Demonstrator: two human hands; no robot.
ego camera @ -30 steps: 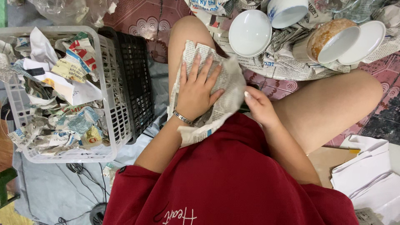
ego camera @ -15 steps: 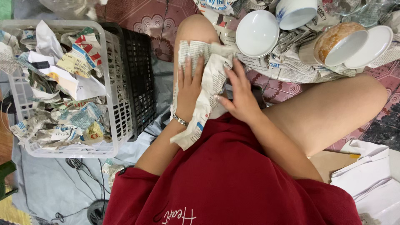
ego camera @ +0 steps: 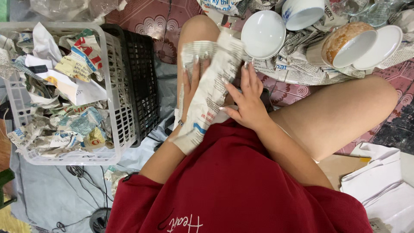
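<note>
- Patterned maroon floor mat [ego camera: 151, 21] lies under everything; the person sits on it in a red shirt, knees bent, with a newspaper sheet [ego camera: 207, 92] draped over the near thigh.
- Left hand [ego camera: 191, 88] lies flat along the left edge of the newspaper sheet, fingers spread and pointing away from the body, pressing the paper to the leg.
- Right hand [ego camera: 246, 101] sits on the right side of the newspaper sheet, fingers spread and curled over a folded edge; it pinches nothing firmly that I can see.
- Judged by its creases, the newspaper sheet is light, limp and easy to tear; taking it by a folded edge or corner with both hands would likely serve best, since one loose layer could rip.
- Beyond the newspaper sheet, a white bowl [ego camera: 263, 33] rests tilted on more crumpled paper, with a brown-glazed bowl [ego camera: 347, 44] further right of it; these look fragile.
- Left of the newspaper sheet stands a white plastic basket [ego camera: 113, 99] filled with crumpled paper scraps, with a black crate [ego camera: 142, 82] just beside it.
</note>
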